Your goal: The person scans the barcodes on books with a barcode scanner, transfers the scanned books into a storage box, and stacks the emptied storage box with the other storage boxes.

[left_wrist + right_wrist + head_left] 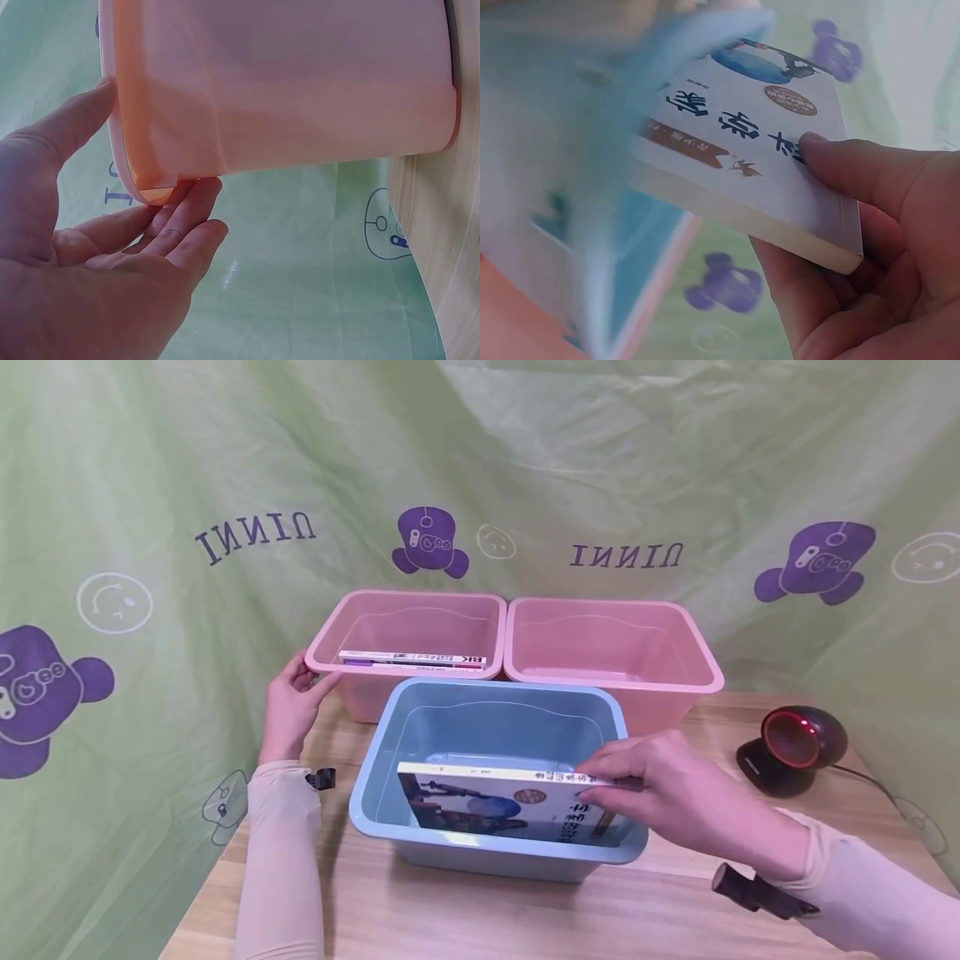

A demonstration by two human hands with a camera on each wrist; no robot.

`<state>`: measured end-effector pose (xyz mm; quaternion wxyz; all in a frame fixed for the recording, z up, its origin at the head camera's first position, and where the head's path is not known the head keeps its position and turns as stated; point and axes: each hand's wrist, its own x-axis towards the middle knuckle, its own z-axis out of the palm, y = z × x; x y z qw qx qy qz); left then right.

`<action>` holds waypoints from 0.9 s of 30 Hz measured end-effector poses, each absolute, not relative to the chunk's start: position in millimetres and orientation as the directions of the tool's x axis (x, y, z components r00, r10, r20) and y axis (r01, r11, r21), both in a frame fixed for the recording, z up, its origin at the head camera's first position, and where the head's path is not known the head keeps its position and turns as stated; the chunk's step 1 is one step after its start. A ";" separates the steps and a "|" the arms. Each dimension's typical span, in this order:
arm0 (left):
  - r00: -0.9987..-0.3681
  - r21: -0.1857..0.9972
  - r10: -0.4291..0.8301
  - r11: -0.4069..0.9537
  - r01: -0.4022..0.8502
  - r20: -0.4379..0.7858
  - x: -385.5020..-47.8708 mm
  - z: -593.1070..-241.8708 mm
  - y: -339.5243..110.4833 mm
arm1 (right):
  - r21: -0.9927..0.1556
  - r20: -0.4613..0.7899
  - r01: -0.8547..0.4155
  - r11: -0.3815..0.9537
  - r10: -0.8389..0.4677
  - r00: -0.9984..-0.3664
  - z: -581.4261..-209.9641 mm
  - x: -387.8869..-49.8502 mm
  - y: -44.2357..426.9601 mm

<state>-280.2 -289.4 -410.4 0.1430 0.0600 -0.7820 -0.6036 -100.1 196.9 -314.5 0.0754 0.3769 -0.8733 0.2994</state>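
Note:
A paperback book (480, 810) with a white spine and an illustrated cover stands on edge inside the blue plastic bin (495, 865), near its front wall. My right hand (675, 789) pinches the book's upper right corner; in the right wrist view, the thumb lies on the white cover (739, 142) and the fingers are behind. My left hand (291, 708) holds the front left corner of the left pink bin (375, 693), with the thumb on the rim and the fingers under it, as the left wrist view shows. Several thin books (412, 658) are in that bin.
A second pink bin (615, 677) stands right beside the first, behind the blue one. On the wooden table (465, 918) at the right is a round black device (798, 743) with a red-lit front and a cable. A green printed curtain (525, 468) hangs behind.

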 end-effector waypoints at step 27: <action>-0.951 0.963 -0.256 0.248 0.108 0.173 -288.6 -413.8 -281.6 | -0.430 0.532 -0.446 0.785 -0.178 -0.828 -261.8 -63.1 287.3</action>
